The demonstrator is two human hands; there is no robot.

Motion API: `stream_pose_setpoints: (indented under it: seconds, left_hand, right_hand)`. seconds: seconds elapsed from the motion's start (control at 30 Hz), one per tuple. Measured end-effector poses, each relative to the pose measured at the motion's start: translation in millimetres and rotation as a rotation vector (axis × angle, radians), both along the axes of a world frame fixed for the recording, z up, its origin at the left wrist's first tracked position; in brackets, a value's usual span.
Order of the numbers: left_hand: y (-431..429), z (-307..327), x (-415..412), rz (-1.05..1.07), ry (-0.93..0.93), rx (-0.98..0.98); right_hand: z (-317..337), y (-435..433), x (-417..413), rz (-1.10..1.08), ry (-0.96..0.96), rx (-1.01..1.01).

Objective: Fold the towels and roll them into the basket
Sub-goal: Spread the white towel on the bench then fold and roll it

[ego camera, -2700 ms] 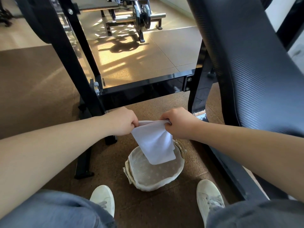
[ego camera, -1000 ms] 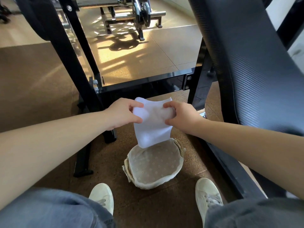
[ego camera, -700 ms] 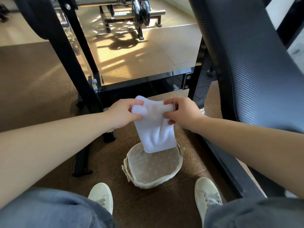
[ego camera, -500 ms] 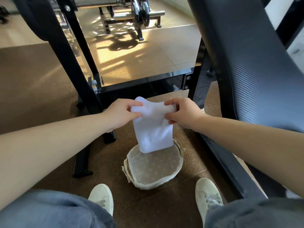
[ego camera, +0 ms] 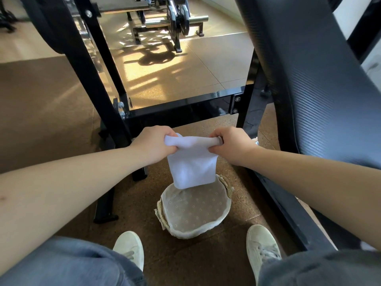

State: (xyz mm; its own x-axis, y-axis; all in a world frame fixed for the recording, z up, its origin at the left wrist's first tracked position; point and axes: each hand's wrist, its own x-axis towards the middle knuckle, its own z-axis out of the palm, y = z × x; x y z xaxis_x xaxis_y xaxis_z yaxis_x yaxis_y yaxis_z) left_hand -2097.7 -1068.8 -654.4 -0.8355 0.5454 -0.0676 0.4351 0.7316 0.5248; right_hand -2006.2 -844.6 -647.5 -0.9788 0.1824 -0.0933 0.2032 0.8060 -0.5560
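Presently: left hand [ego camera: 153, 143] curled round left end of white towel [ego camera: 191, 162]; towel held above basket [ego camera: 223, 213], top edge rolled, rest hanging; right hand [ego camera: 231, 145] gripping right end. Basket flanked by two pale shoes.

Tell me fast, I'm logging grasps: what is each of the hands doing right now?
Left hand: closed, gripping the left end of the white towel.
Right hand: closed, gripping the towel's right end.

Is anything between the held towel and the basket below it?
Nothing visible does. The left hand and right hand grip the towel at its rolled top; its free end hangs over the basket rim.
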Motion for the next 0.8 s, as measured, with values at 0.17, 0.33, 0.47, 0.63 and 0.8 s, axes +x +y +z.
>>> stream_pose_setpoints:
  seconds: [0.17,0.33,0.47,0.63,0.8]
  left_hand:
    - [-3.4,-0.7,0.4,0.017,-0.014,0.023]
    - [0.4,4.8,4.2,0.115,-0.170,0.256]
    - [3.3,7.4,4.9,0.169,-0.215,0.355]
    - [0.2,1.3,3.3,0.178,-0.283,0.314]
    - [-3.0,-2.5,5.1,0.207,-0.387,0.422]
  right_hand:
    - [-0.8,4.1,-0.7,-0.005,-0.008,-0.058]
    - [4.0,6.7,2.0,-0.094,-0.006,-0.333]
    - [4.3,7.5,0.6,-0.094,0.003,-0.486]
    - [1.1,5.9,-0.3,-0.241,-0.070,-0.652]
    - [-3.6,5.5,1.5,-0.286,-0.130,-0.858]
